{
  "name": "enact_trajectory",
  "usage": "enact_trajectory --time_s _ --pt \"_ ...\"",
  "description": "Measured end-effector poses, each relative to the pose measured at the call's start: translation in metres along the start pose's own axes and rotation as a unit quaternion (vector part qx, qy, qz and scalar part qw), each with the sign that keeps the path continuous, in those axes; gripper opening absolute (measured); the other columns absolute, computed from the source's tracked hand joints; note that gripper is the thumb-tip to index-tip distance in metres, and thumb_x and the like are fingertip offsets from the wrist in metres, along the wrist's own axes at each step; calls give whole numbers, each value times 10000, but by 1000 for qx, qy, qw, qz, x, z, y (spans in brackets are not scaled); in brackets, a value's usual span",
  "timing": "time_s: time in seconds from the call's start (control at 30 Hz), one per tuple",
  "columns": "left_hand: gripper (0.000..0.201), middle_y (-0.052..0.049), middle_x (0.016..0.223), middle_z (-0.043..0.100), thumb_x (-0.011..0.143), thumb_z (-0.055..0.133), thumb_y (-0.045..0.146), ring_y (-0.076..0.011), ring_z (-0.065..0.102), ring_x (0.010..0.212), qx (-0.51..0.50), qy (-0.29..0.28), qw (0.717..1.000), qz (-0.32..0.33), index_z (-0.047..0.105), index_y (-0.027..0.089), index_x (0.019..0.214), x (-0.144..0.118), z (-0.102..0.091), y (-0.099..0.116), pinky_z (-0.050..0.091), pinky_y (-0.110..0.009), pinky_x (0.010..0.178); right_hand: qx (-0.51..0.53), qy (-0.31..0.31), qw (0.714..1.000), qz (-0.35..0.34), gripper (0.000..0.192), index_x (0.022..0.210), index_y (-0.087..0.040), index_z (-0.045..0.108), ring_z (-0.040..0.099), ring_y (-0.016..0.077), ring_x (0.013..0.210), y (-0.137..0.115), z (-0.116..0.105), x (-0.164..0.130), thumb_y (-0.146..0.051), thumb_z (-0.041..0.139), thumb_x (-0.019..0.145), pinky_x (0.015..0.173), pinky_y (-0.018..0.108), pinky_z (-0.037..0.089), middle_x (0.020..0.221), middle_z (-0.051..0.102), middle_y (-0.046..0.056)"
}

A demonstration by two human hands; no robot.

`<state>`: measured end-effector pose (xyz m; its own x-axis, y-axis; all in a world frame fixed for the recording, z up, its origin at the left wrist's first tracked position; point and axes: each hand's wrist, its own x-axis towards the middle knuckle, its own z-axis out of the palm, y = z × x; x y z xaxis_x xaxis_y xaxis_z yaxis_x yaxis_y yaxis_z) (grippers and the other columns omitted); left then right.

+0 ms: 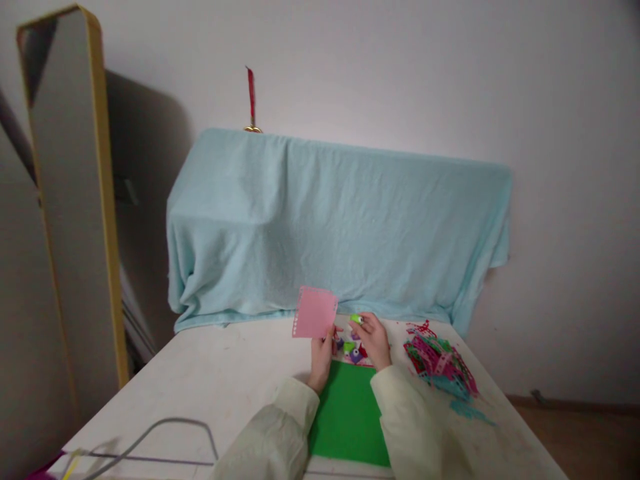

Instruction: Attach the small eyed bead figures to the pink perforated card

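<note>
My left hand (323,357) is closed on the lower right edge of a pink sheet of paper (315,313), raised above the table, with small holes along its edges. Between the fingers of my right hand (374,340) is a small green craft punch (356,319), just right of the sheet and apart from it. Behind and between the hands lie several more small craft punches, among them a purple one (355,355) and a green one (349,347). They are partly hidden by my hands. Below my wrists lies a green sheet (349,413).
A pile of punched paper strips (443,363) in pink, red, green and blue lies on the right of the white table (240,373). A light blue cloth (340,220) drapes over something at the back. A grey curved rod (165,421) is at front left, and a yellow-framed mirror (75,200) stands left.
</note>
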<state>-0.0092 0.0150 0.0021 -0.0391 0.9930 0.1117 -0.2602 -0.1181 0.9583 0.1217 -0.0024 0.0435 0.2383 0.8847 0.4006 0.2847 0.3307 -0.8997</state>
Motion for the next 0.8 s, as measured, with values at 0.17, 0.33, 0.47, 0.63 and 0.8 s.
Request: enact_trajectory --time_s 0.17,0.33,0.47,0.63,0.8 --pt "664 53 369 405 753 400 757 -99 381 359 24 -161 986 -35 637 139 720 -9 13 -6 324 -228 441 157 52 982 92 517 1144 -117 605 641 189 735 27 -15 -36 -415 699 732 619 284 519 980 683 112" --pt "640 43 413 463 857 299 673 -107 451 419 82 -214 973 -19 653 142 808 -15 10 -6 380 -225 526 261 97 954 109 507 1103 -147 641 642 190 760 33 -7 -45 -372 768 667 662 298 526 968 688 89" --pt "612 33 452 478 839 363 665 -108 435 425 172 -173 970 -11 639 124 759 -13 5 -16 322 -217 457 369 61 918 130 455 1104 -178 653 631 164 751 29 -2 -47 -340 764 694 706 295 516 974 683 70" --pt "557 8 508 528 819 434 640 -119 459 459 207 -145 967 12 634 126 744 -15 4 -22 332 -224 461 405 45 903 134 316 1006 -169 684 597 119 683 30 -2 -49 -276 762 719 671 248 503 860 680 39" --pt "521 5 526 539 850 426 585 -126 461 468 195 -136 971 21 659 119 850 -21 4 -4 375 -241 492 450 58 874 174 285 940 -168 689 617 127 707 33 -4 -47 -276 787 695 687 259 519 868 687 42"
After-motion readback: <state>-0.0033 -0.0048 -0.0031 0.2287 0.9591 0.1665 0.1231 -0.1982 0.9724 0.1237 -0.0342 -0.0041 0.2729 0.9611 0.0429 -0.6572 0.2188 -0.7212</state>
